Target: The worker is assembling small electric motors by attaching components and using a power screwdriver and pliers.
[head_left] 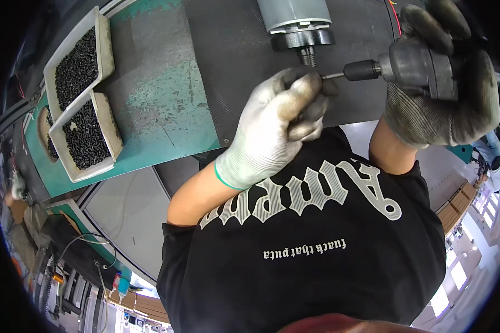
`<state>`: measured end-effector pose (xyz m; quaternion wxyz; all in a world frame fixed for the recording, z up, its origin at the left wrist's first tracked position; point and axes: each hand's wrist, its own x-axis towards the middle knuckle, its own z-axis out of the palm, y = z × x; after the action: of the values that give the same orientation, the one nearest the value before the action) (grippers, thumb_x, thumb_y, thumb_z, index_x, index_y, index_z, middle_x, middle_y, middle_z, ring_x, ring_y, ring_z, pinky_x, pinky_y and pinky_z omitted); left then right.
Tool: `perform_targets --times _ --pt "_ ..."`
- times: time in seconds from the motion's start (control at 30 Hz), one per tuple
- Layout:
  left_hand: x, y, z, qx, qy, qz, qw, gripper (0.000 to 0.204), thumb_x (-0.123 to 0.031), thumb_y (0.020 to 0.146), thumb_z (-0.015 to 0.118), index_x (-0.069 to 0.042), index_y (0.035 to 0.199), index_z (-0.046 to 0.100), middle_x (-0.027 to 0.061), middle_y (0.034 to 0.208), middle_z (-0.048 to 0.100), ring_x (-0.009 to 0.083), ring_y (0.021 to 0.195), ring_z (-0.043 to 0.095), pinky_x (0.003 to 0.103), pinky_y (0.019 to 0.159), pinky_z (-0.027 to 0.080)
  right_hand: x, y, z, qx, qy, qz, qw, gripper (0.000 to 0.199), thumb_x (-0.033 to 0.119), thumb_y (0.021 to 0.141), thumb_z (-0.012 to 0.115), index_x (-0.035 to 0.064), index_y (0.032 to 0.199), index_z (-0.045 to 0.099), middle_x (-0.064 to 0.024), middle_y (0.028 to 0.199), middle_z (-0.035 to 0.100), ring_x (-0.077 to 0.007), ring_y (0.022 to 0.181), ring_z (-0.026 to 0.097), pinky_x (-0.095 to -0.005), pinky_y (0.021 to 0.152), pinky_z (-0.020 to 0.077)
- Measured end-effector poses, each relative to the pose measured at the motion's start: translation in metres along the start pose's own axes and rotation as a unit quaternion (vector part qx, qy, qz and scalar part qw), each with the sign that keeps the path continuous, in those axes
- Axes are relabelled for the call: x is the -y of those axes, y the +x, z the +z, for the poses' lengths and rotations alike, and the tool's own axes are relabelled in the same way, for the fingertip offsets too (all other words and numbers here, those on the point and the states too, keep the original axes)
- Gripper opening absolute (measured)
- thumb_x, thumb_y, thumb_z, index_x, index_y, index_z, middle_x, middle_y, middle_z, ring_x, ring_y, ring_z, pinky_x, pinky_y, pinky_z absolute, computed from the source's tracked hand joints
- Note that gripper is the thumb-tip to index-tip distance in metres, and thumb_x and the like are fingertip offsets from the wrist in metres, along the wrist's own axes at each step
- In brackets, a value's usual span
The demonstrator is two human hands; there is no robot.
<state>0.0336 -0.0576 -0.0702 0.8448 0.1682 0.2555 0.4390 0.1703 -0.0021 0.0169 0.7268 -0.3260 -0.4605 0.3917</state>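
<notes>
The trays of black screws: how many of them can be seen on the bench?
2. One tray lies at the far left of the green bench; the other tray lies just nearer, beside it. More may be hidden outside the view.

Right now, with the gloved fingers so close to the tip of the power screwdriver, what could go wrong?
1. The left hand pinches right at the bit of the power screwdriver; spinning could catch the glove.
2. The right hand holds the tool in the air, so the bit may slip.
3. The grey motor part sits close and could be struck.
</notes>
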Motion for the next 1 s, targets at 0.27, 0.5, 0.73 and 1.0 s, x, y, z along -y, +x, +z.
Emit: perform_targets --times 0.27,0.5,0.73,1.0 --pt "0.026 0.013 -0.017 -0.052 -0.238 -0.15 0.958 0.032 -0.036 0.1 0.046 -0.006 0.104 0.054 0.0002 0.072 0.052 0.0094 0.063 0.051 0.025 0.059 0.042 -0.006 0.003 -0.008 0.022 -0.014 -0.011 1.0 0.038 0.009 0.091 0.056 0.0022 0.125 0.04 -0.008 0.109 0.052 -0.0148 0.091 0.052 -0.0247 0.076 0.0477" --pt "0.032 0.03 -0.004 -0.111 -0.102 0.017 0.988 0.024 -0.018 0.096 0.055 0.002 0.109 0.052 0.0095 0.093 0.063 0.0131 0.075 0.06 0.026 0.068 0.049 -0.015 0.01 -0.031 0.053 -0.018 -0.008 0.998 0.045 0.008 0.091 0.058 0.0005 0.131 0.04 -0.0081 0.114 0.051 -0.0157 0.099 0.05 -0.0259 0.078 0.0477" --pt "0.033 0.034 0.0 -0.166 -0.017 0.051 0.985 0.024 -0.011 0.09 0.064 0.006 0.104 0.053 0.0107 0.085 0.064 0.0126 0.068 0.061 0.024 0.063 0.049 -0.017 0.002 -0.024 0.044 -0.068 -0.042 0.996 0.046 0.01 0.09 0.06 0.0047 0.131 0.041 -0.0064 0.111 0.053 -0.0149 0.095 0.051 -0.026 0.077 0.0467" --pt "0.027 0.032 0.001 -0.181 0.01 0.033 0.983 0.021 -0.009 0.091 0.063 0.003 0.104 0.054 0.0101 0.087 0.065 0.0132 0.07 0.061 0.025 0.065 0.05 -0.019 -0.015 0.004 -0.015 -0.133 -0.019 0.991 0.049 0.012 0.087 0.067 0.0067 0.128 0.04 -0.0072 0.099 0.054 -0.0162 0.082 0.051 -0.0325 0.065 0.0456"
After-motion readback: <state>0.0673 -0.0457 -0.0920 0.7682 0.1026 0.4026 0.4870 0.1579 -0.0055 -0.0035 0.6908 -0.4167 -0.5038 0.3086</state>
